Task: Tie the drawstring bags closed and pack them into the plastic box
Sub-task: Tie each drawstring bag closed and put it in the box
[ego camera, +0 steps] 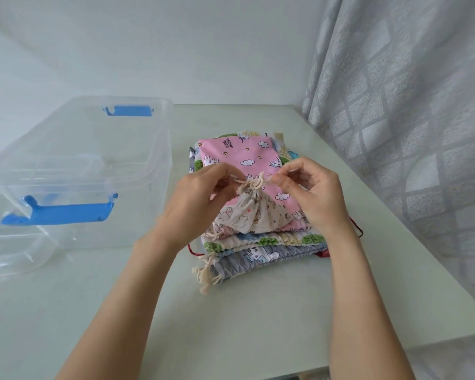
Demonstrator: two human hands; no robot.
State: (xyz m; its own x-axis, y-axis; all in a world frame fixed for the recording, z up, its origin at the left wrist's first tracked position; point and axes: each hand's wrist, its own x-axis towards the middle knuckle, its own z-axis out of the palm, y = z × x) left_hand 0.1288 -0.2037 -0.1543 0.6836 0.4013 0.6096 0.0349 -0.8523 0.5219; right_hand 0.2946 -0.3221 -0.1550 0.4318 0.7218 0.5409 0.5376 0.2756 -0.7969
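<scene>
Your own fingers hid most of the knot: where the cream drawstring (254, 182) ran into each pinch could not be made out, and whether the tie was finished I could not tell. The lower bags in the stack (261, 242) showed only their gathered near edges, the rest buried under the pink bag (247, 157). The plastic box (74, 165) ran off the left edge of the view, clear walls hard to trace against the pale table (258, 311).

You held the small cream bag (248, 218) with its cinched mouth pointing away from you and up, its rounded bottom toward you, long axis running near to far. It sat above the near half of the stack, its lower end against the pink bag.

It looked like pale natural cloth with faint little printed figures (animals, perhaps, too small to say), puckered tight at the neck, cord loops bunched on top.

Your left hand (200, 198) pinched one side of the cord between thumb and fingertips, fingers curled. Your right hand (313, 193) pinched the other side the same way, the remaining fingers loosely bent above.

The box stood open to the left of the stack, well apart from it, blue latch handles (63, 211) at its near and far ends. A patterned grey curtain (409, 119) hung along the table's right side.
</scene>
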